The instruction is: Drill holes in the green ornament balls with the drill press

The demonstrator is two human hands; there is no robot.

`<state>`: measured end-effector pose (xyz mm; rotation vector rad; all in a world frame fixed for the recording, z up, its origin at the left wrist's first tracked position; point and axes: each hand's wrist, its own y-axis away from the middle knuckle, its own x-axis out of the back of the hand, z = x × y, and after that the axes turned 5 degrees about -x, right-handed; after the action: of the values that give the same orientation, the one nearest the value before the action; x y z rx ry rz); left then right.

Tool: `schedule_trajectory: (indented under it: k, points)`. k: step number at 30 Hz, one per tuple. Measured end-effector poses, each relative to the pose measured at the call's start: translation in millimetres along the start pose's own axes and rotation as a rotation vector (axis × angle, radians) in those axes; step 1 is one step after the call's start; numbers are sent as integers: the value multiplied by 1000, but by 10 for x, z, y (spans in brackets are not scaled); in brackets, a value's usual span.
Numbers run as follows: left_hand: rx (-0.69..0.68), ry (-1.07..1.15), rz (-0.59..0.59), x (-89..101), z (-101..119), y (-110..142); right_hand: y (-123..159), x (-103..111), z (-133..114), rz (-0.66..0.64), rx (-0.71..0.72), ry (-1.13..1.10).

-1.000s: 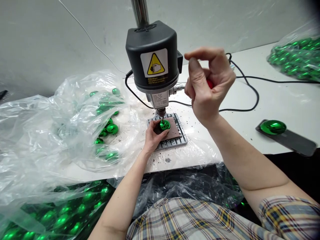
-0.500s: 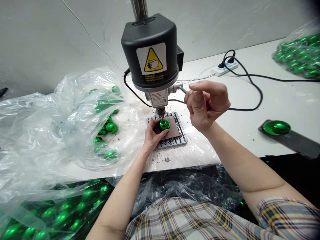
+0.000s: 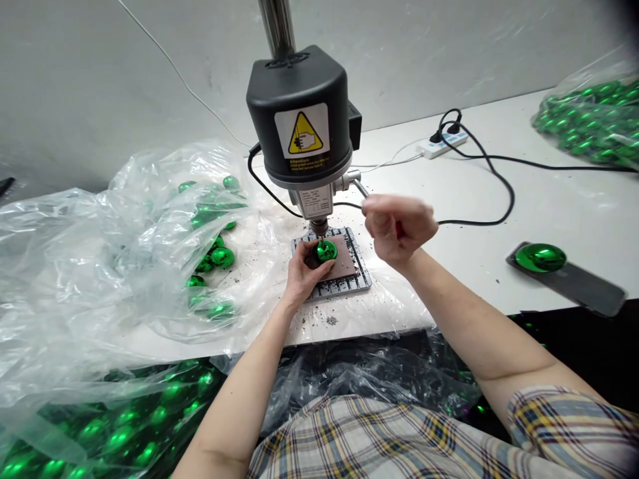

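1. Two bare forearms reach out from a plaid shirt sleeve area (image 3: pixel 379 442) toward a black-capped bench drill (image 3: pixel 298 106), which has a yellow warning label (image 3: pixel 301 132) and stands on a steel column (image 3: pixel 276 26).
2. The left hand (image 3: pixel 303 271) is clenched around a glossy green mirror-finish ball (image 3: pixel 326 251), its fingers wrapped along the ball's side and pressing it down.
3. That ball sits on a brown rectangular pad (image 3: pixel 345 265), on a slotted grey metal base plate (image 3: pixel 344 287), directly under the steel drill bit (image 3: pixel 320 234). Whether the bit's tip touches the ball is too small to tell.
4. The right hand (image 3: pixel 398 227) is motion-blurred beside the drill's silver feed lever (image 3: pixel 360 189). Its fingers curl inward around a red object (image 3: pixel 400 230), but the blur hides whether they are gripping it.
5. Dark drilling debris (image 3: pixel 332 320) is scattered across the white worktable (image 3: pixel 574 213).
6. More green balls (image 3: pixel 222 257) lie in a crumpled clear plastic bag (image 3: pixel 64 266) to the left, and others fill a clear bag (image 3: pixel 589 120) at the far right.
7. A single green dome (image 3: pixel 540 257) rests on a dark flat slab (image 3: pixel 594 296), and a black cable (image 3: pixel 499 183) runs to a white power strip (image 3: pixel 444 144).
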<state>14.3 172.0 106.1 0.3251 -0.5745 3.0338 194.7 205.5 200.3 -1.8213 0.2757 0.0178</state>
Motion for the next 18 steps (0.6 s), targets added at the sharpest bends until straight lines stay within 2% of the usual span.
schedule_trajectory:
  k: [2, 4, 7, 8, 9, 10, 12, 15, 16, 17, 18]
  points:
    - [0, -6, -3, 2, -15, 6, -25, -16, -37, -34, 23, -38]
    - [-3, -11, 0, 0, -43, 9, -142, -63, -117, 8, -29, -78]
    - [-3, -6, 7, -8, -77, -11, -516, -178, -278, 95, -173, -94]
    - [0, -1, 10, -11, -72, -22, -670, -218, -321, 89, -228, -85]
    - [2, 2, 13, -13, -54, -29, -822, -256, -351, 78, -355, -72]
    - [2, 0, 19, -14, -20, -25, -962, -289, -362, 14, -478, -85]
    - [-25, -36, 73, -3, 92, 51, -1176, -340, -334, -6, -603, -119]
    - [-165, -182, 142, 49, 303, 422, -1313, -380, -225, 8, -684, -102]
    - [-220, -231, 97, 76, 359, 615, -1322, -387, -195, 13, -676, -95]
    - [-268, -263, -4, 105, 397, 830, -1321, -393, -176, 18, -663, -94]
    - [-300, -278, -154, 133, 414, 1056, -1316, -399, -168, 23, -648, -99]
